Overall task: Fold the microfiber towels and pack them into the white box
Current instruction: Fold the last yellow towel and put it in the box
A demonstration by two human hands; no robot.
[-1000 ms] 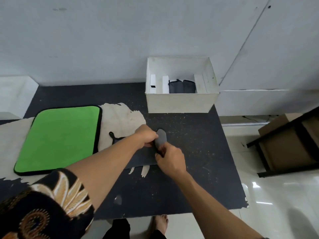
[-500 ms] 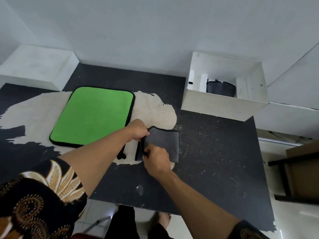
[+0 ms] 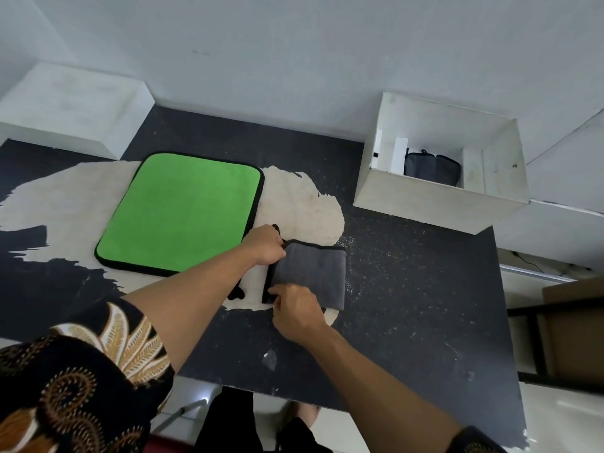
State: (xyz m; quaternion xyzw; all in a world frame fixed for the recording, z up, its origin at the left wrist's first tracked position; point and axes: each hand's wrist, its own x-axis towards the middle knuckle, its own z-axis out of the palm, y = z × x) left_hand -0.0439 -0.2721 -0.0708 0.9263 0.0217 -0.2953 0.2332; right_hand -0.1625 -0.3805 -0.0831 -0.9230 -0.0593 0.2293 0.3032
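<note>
A folded grey towel [image 3: 315, 271] with black trim lies flat on the dark table [image 3: 408, 305]. My left hand [image 3: 265, 245] grips its far left corner. My right hand [image 3: 295, 310] pinches its near left edge. A green towel [image 3: 183, 212] with black trim lies unfolded to the left. The white box [image 3: 438, 199] stands at the back right, with a folded grey towel [image 3: 431, 170] inside it.
A white block [image 3: 75, 109] sits at the back left against the wall. The table's black surface is worn to bare beige under the towels. A dark frame with a cardboard box [image 3: 568, 335] stands off the table's right edge.
The grey towel, held upright between both hands a second ago, now lies flat and folded on the table. My view has swung left and down.
</note>
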